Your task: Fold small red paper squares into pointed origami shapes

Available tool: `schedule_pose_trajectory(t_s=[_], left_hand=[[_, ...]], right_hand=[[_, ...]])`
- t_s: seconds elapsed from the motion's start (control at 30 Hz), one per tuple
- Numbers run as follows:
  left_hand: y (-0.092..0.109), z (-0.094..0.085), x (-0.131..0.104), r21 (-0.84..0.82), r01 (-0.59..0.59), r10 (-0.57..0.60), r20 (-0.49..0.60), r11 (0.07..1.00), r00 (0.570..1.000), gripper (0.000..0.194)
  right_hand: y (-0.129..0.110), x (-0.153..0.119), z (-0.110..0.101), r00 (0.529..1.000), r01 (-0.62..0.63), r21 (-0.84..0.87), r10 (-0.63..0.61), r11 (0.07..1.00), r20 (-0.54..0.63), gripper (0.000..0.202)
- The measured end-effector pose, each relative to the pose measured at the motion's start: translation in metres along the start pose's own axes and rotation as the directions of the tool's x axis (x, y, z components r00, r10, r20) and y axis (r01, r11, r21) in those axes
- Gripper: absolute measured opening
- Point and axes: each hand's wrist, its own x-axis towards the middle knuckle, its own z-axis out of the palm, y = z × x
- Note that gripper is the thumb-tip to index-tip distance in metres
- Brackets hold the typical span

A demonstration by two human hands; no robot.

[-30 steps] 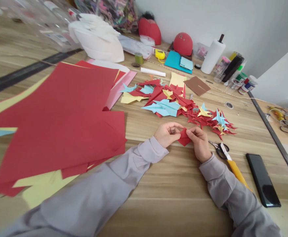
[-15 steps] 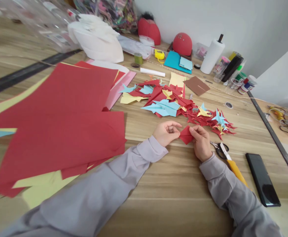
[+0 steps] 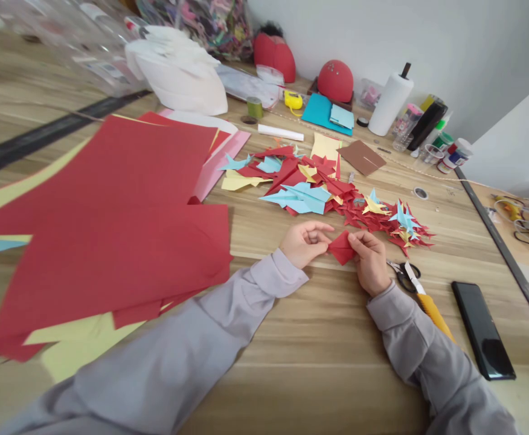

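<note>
A small piece of folded red paper [image 3: 342, 248] is held up between my two hands, its shape close to a diamond. My right hand [image 3: 371, 260] pinches its right corner between thumb and fingers. At the left corner, my left hand [image 3: 307, 243] closes thumb and forefinger on the paper's tip, with the other fingers curled loosely. Just beyond the hands lies a heap of folded paper pieces [image 3: 291, 175] in red, light blue and yellow, some shaped like planes or birds. Scissors [image 3: 403, 276] lie beside my right wrist.
Large red sheets [image 3: 124, 241] are stacked on the left. A yellow-handled cutter [image 3: 434, 314] and a black phone [image 3: 482, 329] lie on the right. Along the back stand a tape measure [image 3: 293, 101], a white roll [image 3: 390, 103] and several bottles [image 3: 457, 154].
My left hand has shifted very slightly left, along with the paper's left corner. Everything else looks the same.
</note>
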Motion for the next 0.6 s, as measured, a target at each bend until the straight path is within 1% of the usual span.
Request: schedule_pose_trajectory(t_s=[0.27, 0.33, 0.43, 0.6], left_hand=[[-0.0054, -0.0017, 0.0007, -0.033, -0.053, 0.053, 0.0, 0.998, 0.999, 0.029], [-0.0055, -0.0011, 0.0001, -0.024, -0.05, 0.05, 0.007, 0.998, 0.999, 0.031], [-0.0046, -0.0002, -0.0012, 0.033, -0.03, 0.029, 0.024, 0.999, 0.999, 0.035], [-0.0038, -0.0001, -0.0022, 0.053, -0.021, 0.02, 0.022, 0.998, 1.0, 0.033]], right_hand=[[-0.0022, 0.0015, -0.0001, 1.0, -0.001, 0.081, 0.002, 0.997, -0.003, 0.017], [-0.002, 0.0014, -0.0002, 1.0, 0.003, 0.062, -0.003, 0.998, -0.004, 0.017], [-0.0012, 0.0011, 0.0001, 1.0, -0.002, 0.016, 0.002, 1.0, -0.002, 0.02], [-0.0009, 0.001, 0.0013, 1.0, -0.014, 0.051, 0.014, 0.999, 0.011, 0.028]])
